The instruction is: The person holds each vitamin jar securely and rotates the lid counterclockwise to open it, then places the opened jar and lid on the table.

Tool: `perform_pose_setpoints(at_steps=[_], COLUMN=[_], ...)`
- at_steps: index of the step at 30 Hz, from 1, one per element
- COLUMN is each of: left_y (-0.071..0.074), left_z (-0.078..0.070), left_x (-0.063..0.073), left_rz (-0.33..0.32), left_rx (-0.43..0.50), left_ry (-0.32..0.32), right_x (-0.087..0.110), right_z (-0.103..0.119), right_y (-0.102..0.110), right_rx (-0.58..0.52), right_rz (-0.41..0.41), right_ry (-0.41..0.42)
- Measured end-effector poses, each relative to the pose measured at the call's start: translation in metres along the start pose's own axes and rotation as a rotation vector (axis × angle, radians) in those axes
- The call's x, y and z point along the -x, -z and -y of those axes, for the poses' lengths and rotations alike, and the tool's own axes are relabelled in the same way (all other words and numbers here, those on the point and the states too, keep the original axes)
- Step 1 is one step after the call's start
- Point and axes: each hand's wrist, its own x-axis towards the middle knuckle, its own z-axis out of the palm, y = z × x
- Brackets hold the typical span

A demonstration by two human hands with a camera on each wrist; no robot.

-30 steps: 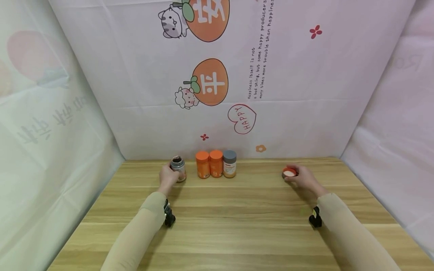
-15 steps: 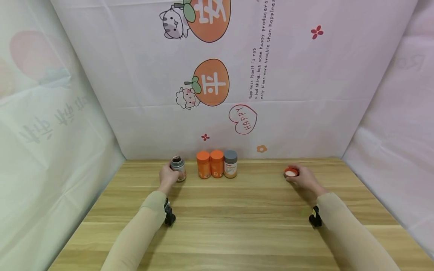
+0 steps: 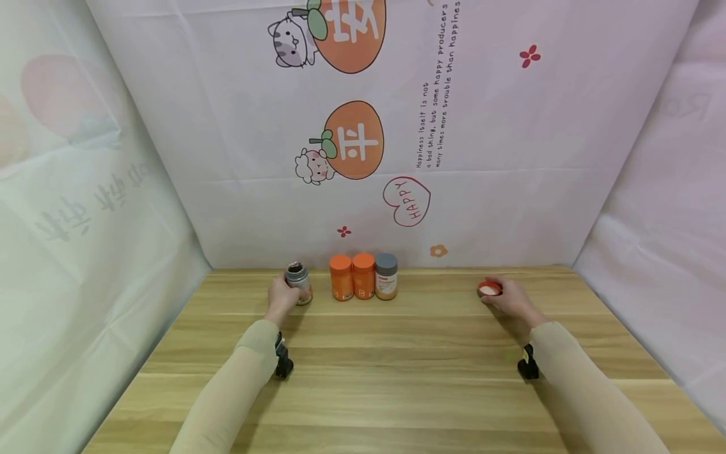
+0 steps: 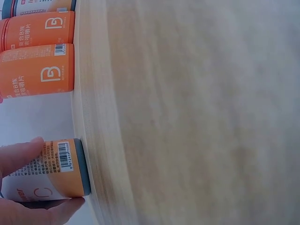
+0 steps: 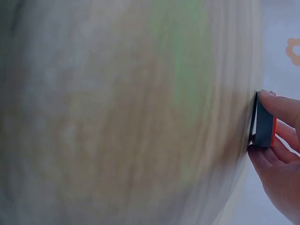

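Note:
My left hand (image 3: 281, 296) grips an uncapped supplement bottle (image 3: 304, 292) that stands upright at the back left of the table. Its grey neck faces up, and the left wrist view shows an orange and white label above a grey base (image 4: 83, 166). Thumb and fingers lie on opposite sides of the body. Far to the right, my right hand (image 3: 510, 297) pinches a lid (image 3: 489, 290) by its edge. A white disc and a red-orange rim show on the lid's upper side. In the right wrist view its grey side (image 5: 265, 123) is right at the tabletop.
Between the hands, against the back wall, stand two orange bottles (image 3: 341, 285) (image 3: 363, 284) and a grey-capped bottle (image 3: 386, 282), side by side. White printed cloth (image 3: 482, 157) hangs behind and at both sides of the wooden table (image 3: 397, 366).
My right hand has shifted slightly to the right with the lid. The left hand stays on its bottle, and the head view has moved a little.

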Motion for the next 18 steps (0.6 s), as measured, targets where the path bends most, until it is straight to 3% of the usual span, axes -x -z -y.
perform_pose_setpoints(at_steps=[9,18], left_y=[0.0000,0.0013], left_z=[0.0017,-0.0017], left_x=[-0.0010,-0.0006], left_rz=[-0.010,0.022], left_rx=[-0.006,0.005], left_ry=[-0.018,0.034], right_x=[-0.0010,-0.0016], right_z=[-0.0038,-0.0065], right_y=[-0.0004,-0.0001], right_rx=[0.015,0.009], right_rz=[0.005,0.018], right_ry=[0.003,-0.012])
